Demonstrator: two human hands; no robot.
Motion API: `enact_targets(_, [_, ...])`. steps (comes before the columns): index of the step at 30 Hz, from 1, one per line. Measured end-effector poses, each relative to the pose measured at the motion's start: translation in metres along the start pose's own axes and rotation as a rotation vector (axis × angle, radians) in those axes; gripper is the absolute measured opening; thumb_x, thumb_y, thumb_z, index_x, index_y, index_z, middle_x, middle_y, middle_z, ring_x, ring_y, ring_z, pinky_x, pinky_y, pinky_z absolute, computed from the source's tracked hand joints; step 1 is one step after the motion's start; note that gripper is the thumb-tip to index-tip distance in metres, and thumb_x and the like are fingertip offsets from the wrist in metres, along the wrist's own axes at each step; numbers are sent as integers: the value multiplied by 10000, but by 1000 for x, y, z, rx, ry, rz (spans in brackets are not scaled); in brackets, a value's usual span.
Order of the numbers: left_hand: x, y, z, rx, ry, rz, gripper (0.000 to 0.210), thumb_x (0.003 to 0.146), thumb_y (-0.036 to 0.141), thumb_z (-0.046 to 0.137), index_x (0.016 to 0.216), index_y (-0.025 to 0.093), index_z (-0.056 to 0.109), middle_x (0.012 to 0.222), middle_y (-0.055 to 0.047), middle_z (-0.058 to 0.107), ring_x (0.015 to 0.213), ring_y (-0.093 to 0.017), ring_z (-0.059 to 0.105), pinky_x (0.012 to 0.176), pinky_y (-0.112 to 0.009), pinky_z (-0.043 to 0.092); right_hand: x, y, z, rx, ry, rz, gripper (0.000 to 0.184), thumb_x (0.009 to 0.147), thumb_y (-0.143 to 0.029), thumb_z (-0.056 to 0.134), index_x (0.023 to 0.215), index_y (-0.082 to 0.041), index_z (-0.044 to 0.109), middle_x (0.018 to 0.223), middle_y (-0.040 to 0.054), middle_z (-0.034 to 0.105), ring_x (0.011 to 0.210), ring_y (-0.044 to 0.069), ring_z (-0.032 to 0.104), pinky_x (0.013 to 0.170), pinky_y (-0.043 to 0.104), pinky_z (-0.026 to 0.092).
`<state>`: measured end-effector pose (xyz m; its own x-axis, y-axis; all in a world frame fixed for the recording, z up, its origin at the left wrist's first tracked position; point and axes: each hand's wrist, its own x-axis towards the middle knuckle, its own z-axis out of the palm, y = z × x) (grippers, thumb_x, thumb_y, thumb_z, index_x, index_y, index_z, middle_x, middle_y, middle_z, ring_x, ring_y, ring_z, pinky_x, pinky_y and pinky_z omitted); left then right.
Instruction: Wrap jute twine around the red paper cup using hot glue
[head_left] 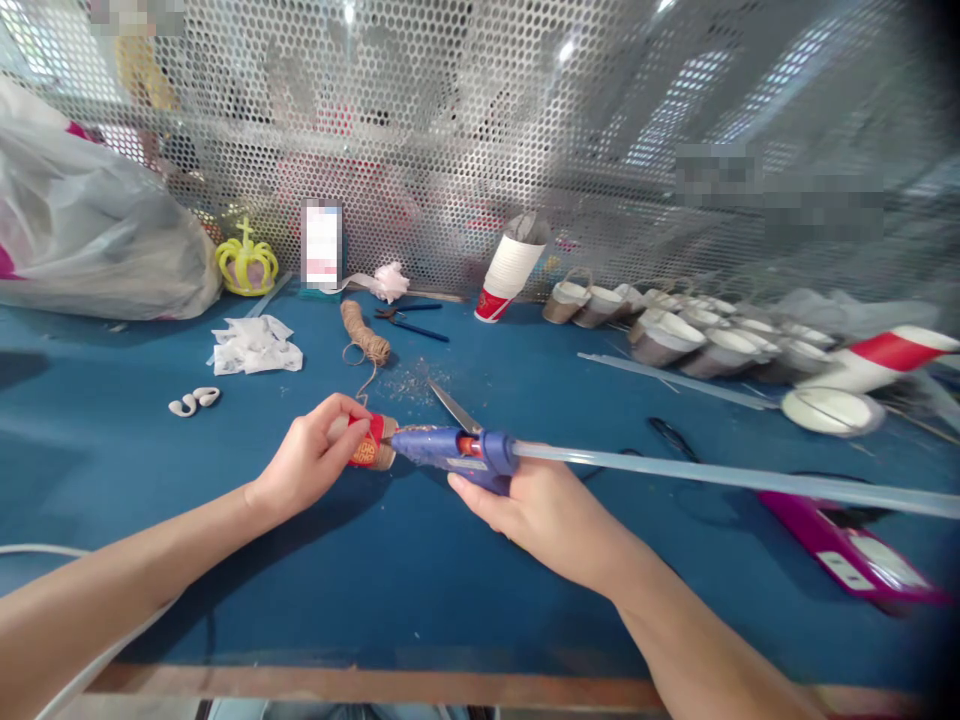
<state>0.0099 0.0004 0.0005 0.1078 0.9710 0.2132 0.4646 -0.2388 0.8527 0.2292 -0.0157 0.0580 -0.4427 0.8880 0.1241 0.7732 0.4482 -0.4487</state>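
My left hand point(311, 455) is closed around a small red and white paper cup point(365, 450) lying sideways, with brown twine wound near one end. A strand runs from it to a bundle of twine point(364, 335) behind. My right hand point(544, 515) grips a blue hot glue gun point(457, 450), its nozzle pointing left at the cup's red side. Whether the tip touches the cup, I cannot tell. Out of the gun's back a long clear glue stick point(720, 475) stretches to the right. Scissors point(452, 405) lie partly hidden behind the gun.
Twine-wrapped cups point(720, 350) crowd the back right, near a stack of paper cups point(512, 270). A purple power strip point(847, 550) sits at right. Blue-handled pliers point(412, 322), white tissue pieces point(257, 345), a phone point(322, 247) and a plastic bag point(97, 220) occupy the back and left.
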Motion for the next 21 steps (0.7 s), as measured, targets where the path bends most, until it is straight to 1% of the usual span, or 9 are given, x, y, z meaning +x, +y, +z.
enact_targets(3, [0,1,0,2,-12,-12,180,827,330,445,842,169,525,584,48,520,507,-81,407,494,-175,338,0,2,1,-33,19,-26,139,791,-266,468,737,-186,568,652,5,603,570,137,542,589,250,430])
enact_targets(5, [0,2,0,0,-17,-13,179,827,328,446,848,168,523,581,52,513,502,-77,400,488,-172,330,0,2,1,-44,16,-31,135,792,-261,463,734,-189,562,670,10,602,590,141,544,592,250,429])
enact_targets(9, [0,4,-2,20,-17,-2,170,823,316,448,847,166,523,573,57,483,509,-77,392,497,-173,326,-1,-1,-1,-74,6,0,126,775,-257,477,670,-195,507,618,-2,561,534,130,508,539,242,411])
enact_targets(12, [0,5,-2,25,-21,-10,170,822,320,445,836,166,518,537,67,447,489,-75,370,484,-173,314,-2,-3,-1,-41,3,17,115,776,-254,487,674,-200,485,606,-16,548,518,118,494,528,230,404])
enact_targets(17, [0,3,-2,24,-20,-16,165,818,317,445,829,169,515,534,67,460,490,-74,375,486,-174,322,-6,-5,-1,-11,-48,22,99,788,-245,492,699,-206,479,637,-22,565,550,116,503,537,224,399])
enact_targets(21, [1,3,-2,31,-20,1,158,819,308,442,832,169,515,560,61,488,499,-73,387,491,-174,331,-5,-5,-1,-45,-23,7,126,793,-249,488,680,-203,459,633,-15,556,544,117,489,537,230,394])
